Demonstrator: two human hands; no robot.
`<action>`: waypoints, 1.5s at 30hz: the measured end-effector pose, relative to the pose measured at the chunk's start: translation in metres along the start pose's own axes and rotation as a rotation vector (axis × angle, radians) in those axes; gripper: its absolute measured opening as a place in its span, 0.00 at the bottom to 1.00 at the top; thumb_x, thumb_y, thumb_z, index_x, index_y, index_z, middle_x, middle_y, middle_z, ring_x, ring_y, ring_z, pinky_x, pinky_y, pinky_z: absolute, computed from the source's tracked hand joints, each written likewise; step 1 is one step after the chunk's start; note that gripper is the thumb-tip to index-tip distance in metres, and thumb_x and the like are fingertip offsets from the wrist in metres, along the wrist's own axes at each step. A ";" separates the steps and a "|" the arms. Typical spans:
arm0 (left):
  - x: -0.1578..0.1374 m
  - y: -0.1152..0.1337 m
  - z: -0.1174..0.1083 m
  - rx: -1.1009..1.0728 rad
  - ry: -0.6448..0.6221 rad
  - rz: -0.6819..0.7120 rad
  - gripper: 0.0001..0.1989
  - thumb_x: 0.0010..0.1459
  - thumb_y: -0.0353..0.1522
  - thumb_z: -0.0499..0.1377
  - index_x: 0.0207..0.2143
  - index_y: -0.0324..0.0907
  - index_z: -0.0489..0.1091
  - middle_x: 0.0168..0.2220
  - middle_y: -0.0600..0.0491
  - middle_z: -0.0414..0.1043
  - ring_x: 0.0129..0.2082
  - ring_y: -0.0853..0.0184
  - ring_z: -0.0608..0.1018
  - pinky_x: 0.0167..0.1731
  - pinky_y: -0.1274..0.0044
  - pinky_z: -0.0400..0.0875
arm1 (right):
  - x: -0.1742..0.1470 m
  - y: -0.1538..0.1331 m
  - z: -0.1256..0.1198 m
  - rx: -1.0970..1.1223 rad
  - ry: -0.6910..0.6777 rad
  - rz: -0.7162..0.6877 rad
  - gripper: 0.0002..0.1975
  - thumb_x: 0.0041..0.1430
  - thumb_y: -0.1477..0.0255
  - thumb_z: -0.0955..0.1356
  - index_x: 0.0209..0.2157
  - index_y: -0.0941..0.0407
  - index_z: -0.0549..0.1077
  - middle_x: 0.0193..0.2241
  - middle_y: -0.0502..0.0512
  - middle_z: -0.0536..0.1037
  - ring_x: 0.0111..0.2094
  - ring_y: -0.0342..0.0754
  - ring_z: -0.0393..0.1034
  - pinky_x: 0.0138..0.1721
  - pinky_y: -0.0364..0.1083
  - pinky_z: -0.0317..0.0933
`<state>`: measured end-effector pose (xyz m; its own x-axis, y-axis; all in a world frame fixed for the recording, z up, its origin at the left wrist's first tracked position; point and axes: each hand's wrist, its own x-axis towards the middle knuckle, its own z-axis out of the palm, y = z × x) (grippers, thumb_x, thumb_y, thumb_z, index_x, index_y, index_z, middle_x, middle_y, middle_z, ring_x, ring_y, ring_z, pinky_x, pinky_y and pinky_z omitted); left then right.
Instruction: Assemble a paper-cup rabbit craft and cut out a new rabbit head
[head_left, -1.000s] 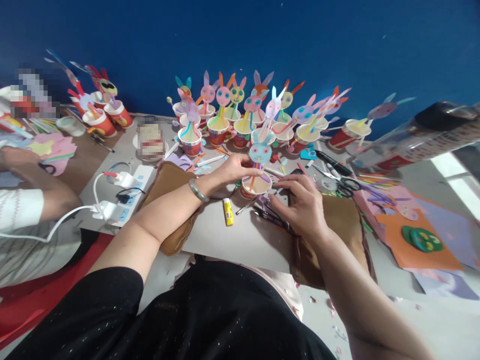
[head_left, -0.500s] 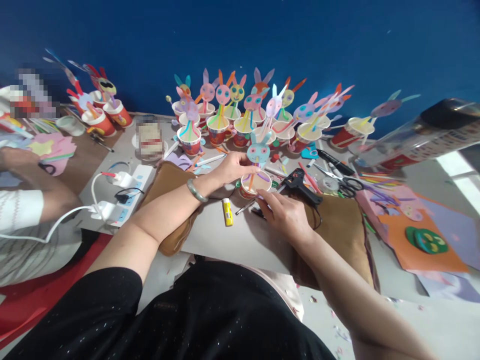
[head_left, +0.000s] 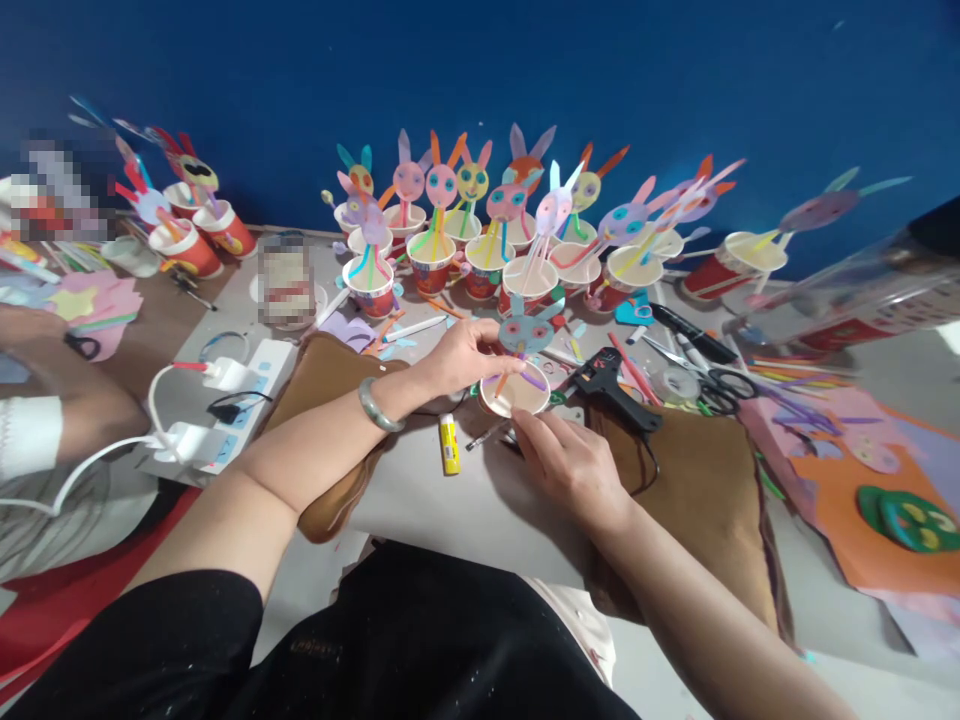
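A paper cup (head_left: 523, 400) with a cream inside and reddish outside stands before me. A light-blue paper rabbit head (head_left: 527, 334) rises over its far rim, with orange and purple strips dropping into the cup. My left hand (head_left: 466, 358), a bangle on its wrist, is closed around the rabbit's neck at the far rim; some fingertips are hidden. At the near rim, my right hand (head_left: 566, 455) pinches the cup wall with fingers together. A yellow glue stick (head_left: 449, 446) lies left of the cup, and a black glue gun (head_left: 615, 390) to its right.
Finished rabbit cups (head_left: 431, 270) crowd along the blue wall. Brown cushions (head_left: 697, 500) flank the work spot. Scissors (head_left: 724, 388) and a marker (head_left: 694, 333) lie right. A power strip (head_left: 259, 400) and another person's arm (head_left: 97, 410) are at left.
My view has shifted slightly, so the cup and hands sit lower in it. The rabbit head leans a little more to the right. Both hands stay at the cup.
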<state>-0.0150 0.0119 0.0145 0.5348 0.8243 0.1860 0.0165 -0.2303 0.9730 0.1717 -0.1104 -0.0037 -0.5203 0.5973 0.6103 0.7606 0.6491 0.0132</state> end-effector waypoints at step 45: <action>0.026 -0.009 -0.073 0.427 0.277 -0.155 0.11 0.63 0.32 0.56 0.33 0.38 0.77 0.34 0.49 0.80 0.34 0.67 0.78 0.39 0.76 0.72 | 0.081 0.044 0.009 -0.043 0.155 0.160 0.10 0.71 0.70 0.63 0.38 0.55 0.75 0.29 0.56 0.81 0.29 0.47 0.75 0.31 0.44 0.64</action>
<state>-0.0628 0.0725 0.0207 0.2570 0.9576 0.1300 0.4510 -0.2378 0.8603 0.1591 -0.0292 0.0392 -0.3279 0.6093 0.7220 0.8465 0.5287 -0.0618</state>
